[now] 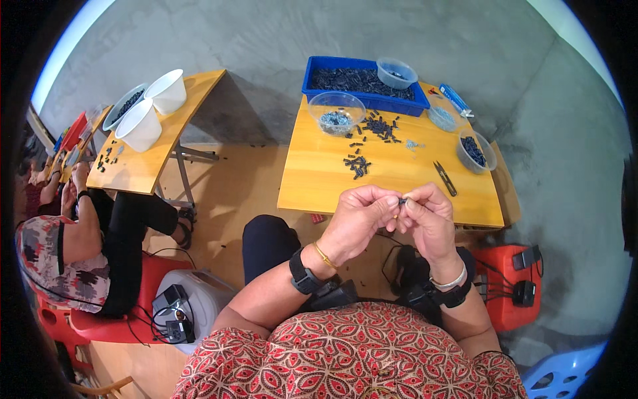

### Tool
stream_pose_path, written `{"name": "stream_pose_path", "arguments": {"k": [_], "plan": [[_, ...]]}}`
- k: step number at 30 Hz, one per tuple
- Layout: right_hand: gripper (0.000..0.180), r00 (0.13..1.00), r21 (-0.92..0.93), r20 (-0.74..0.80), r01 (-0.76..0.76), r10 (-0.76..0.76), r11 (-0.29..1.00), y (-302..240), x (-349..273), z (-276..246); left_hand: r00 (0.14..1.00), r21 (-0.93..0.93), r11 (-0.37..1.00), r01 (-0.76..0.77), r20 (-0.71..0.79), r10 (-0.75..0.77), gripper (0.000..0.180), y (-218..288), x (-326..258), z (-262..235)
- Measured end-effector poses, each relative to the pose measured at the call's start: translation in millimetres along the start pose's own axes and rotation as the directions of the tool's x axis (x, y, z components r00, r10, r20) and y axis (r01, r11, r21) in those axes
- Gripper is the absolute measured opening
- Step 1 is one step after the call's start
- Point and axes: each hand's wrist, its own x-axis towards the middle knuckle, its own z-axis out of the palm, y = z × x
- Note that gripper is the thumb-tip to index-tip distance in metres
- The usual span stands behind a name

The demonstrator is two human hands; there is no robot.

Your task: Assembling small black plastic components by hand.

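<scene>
My left hand (pixel 355 225) and my right hand (pixel 433 225) meet just past the near edge of the yellow wooden table (pixel 312 179). Thumbs and fingertips of both are closed around a small black piece (pixel 403 201), mostly covered by the fingers. Ahead of them lie a small heap of short black plastic pieces (pixel 357 165) and a larger scatter of similar pieces (pixel 381 129). Thread snips (pixel 444 178) rest on the table, beyond my right hand. Small pale bits (pixel 413 145) lie near the middle.
At the back stands a blue tray (pixel 389 104) of black pieces, with a clear bowl (pixel 413 73) on it. A clear tub (pixel 361 112) stands left, another tub (pixel 490 161) right. A blue-and-white packet (pixel 454 100) lies behind. Leftward, a person (pixel 80 246) sits by another table (pixel 189 100).
</scene>
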Motion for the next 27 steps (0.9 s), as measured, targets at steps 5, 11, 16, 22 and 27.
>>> {"name": "stream_pose_path", "arguments": {"k": [5,11,16,22,27], "plan": [[0.012,0.995,-0.107,-0.088,-0.048,0.038,0.993,-8,1,-10,0.999,0.025,1.0,0.012,-0.039,-0.011,0.009,-2,0,-5],[0.012,0.996,-0.627,0.051,0.093,-0.078,0.774,-16,-5,-7,0.999,0.026,0.999,0.029,-0.029,-0.028,0.009,-2,0,-9],[0.009,0.98,-0.74,0.067,0.176,-0.189,0.649,-13,-3,-2,0.998,0.011,0.998,0.066,0.006,-0.066,0.012,-4,2,-11],[0.005,0.985,-0.623,-0.044,0.105,-0.168,0.775,6,2,-12,0.996,-0.093,0.992,0.08,-0.041,-0.084,0.021,-7,8,-9],[0.005,0.972,-0.6,-0.095,0.115,-0.214,0.792,38,6,-29,0.993,-0.085,0.994,0.075,-0.081,-0.081,0.016,-22,25,-20]]}}
